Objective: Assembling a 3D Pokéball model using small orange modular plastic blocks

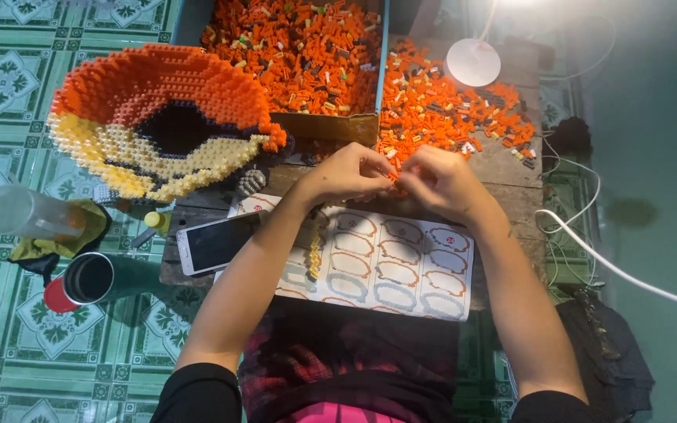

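Orange brick piece [395, 177] pinched between my left hand [346, 172] and right hand [440, 182] fingertips over the instruction sheet [401, 266]; big curved shell [158, 117] built far left, loose brick pile [448, 110] still unused.

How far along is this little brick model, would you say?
A large curved shell of orange, cream and dark bricks already stands built at the left. Right now the left hand and right hand pinch small orange pieces together over the instruction sheet. Plenty seems left: the box is full of loose bricks, with another pile on the table.
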